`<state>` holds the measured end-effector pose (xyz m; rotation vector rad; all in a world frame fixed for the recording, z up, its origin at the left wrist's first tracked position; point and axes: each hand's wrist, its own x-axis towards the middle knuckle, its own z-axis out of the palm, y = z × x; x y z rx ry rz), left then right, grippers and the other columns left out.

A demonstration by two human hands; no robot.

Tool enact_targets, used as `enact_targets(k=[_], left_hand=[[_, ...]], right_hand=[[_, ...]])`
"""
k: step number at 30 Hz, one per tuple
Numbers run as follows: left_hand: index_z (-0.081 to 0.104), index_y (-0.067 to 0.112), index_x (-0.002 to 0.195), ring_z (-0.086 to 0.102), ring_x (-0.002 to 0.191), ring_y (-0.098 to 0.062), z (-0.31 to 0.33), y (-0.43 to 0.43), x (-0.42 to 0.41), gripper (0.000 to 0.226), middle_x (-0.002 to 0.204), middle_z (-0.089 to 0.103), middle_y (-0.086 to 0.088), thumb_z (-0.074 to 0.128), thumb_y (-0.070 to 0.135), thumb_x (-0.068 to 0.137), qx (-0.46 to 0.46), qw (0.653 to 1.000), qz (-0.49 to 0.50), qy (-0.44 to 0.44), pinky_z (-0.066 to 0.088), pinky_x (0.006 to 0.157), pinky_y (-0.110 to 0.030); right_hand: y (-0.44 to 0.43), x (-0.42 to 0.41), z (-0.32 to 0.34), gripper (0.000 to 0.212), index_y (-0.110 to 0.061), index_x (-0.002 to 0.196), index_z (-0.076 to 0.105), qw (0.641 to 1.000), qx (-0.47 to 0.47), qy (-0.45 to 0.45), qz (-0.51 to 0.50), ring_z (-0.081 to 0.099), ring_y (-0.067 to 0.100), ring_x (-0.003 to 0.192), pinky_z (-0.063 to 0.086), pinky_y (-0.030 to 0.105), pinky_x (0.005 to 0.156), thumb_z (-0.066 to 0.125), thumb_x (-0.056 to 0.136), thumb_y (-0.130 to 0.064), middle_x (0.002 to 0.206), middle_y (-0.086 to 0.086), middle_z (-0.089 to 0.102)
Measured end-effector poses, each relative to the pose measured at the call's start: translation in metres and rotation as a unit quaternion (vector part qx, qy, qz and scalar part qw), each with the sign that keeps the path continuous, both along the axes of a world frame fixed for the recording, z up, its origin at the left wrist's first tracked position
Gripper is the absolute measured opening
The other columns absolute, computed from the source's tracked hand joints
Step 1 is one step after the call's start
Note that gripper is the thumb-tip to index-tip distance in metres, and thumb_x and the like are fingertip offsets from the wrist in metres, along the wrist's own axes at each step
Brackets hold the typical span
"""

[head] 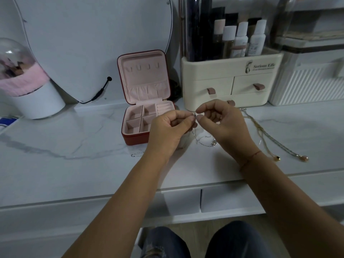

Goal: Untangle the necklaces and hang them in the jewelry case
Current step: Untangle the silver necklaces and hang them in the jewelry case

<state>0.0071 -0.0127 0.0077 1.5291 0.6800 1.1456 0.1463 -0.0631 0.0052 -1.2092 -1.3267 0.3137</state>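
A red jewelry case point(128, 135) stands open on the marble tabletop, its pink lid upright with small hooks point(143, 68) and a gathered pocket. Just right of it, my left hand point(169, 129) and my right hand point(223, 121) meet above the table. Both pinch the clasp end of a thin silver necklace point(204, 141), whose chain hangs down and loops on the table between my wrists. Two gold-toned necklaces point(268, 138) with round pendants lie stretched out to the right. A short silver chain piece point(135, 155) lies left of my left wrist.
A cream cosmetics organizer point(229, 84) with two drawers and bottles stands behind my hands. A white ribbed box point(305, 86) sits at the right. A mirror point(93, 43) with a black cable leans at the back left, beside a domed holder point(28, 81) with pink fluff. Drawers lie under the table's edge.
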Motion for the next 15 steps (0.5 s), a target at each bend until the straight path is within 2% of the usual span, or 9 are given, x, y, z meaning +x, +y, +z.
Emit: enact_targets(k=[2, 5, 10, 13, 15], left_hand=[[0.071, 0.012, 0.087, 0.068, 0.069, -0.009, -0.0002, -0.0001, 0.0, 0.009, 0.071, 0.072, -0.003, 0.065, 0.005, 0.088, 0.018, 1.0, 0.008, 0.007, 0.051, 0.067, -0.017], [0.071, 0.014, 0.085, 0.067, 0.066, -0.005, 0.0009, -0.0007, -0.0003, 0.013, 0.069, 0.072, 0.001, 0.063, 0.004, 0.089, 0.027, 0.999, 0.018, 0.009, 0.05, 0.065, -0.015], [0.071, 0.02, 0.084, 0.068, 0.069, -0.008, -0.0023, -0.0015, -0.0002, 0.014, 0.07, 0.072, 0.002, 0.064, 0.01, 0.09, 0.07, 0.995, 0.037, 0.058, 0.053, 0.07, -0.02], [0.071, 0.018, 0.083, 0.06, 0.061, 0.002, -0.0031, -0.002, -0.0006, 0.012, 0.066, 0.068, 0.007, 0.064, 0.01, 0.09, 0.107, 0.989, 0.056, 0.086, 0.045, 0.062, -0.012], [0.071, 0.015, 0.084, 0.059, 0.06, 0.004, -0.003, -0.0025, -0.0011, 0.01, 0.066, 0.066, 0.009, 0.064, 0.01, 0.09, 0.123, 0.986, 0.061, 0.096, 0.043, 0.06, -0.01]], right_hand=[[0.001, -0.0003, -0.0014, 0.011, -0.022, 0.089, 0.068, 0.997, 0.019, -0.066, -0.04, 0.05, 0.012, 0.064, 0.043, 0.017, 0.06, 0.068, 0.08, -0.017, 0.074, 0.003, 0.057], [0.0019, -0.0003, -0.0025, 0.01, -0.023, 0.089, 0.07, 0.993, 0.032, -0.101, -0.061, 0.052, 0.015, 0.067, 0.044, 0.019, 0.063, 0.069, 0.079, -0.02, 0.076, 0.003, 0.057], [0.0026, -0.0017, -0.0038, 0.009, -0.019, 0.086, 0.073, 0.979, 0.042, -0.161, -0.117, 0.052, 0.012, 0.065, 0.043, 0.022, 0.061, 0.065, 0.081, -0.022, 0.074, -0.001, 0.057], [0.0032, -0.0046, -0.0056, 0.011, -0.017, 0.084, 0.072, 0.964, 0.051, -0.219, -0.142, 0.045, 0.001, 0.063, 0.039, 0.019, 0.058, 0.063, 0.082, -0.024, 0.074, -0.006, 0.051], [0.0035, -0.0053, -0.0066, 0.01, -0.018, 0.084, 0.071, 0.959, 0.045, -0.238, -0.149, 0.042, 0.001, 0.062, 0.037, 0.017, 0.057, 0.063, 0.083, -0.024, 0.075, -0.008, 0.049]])
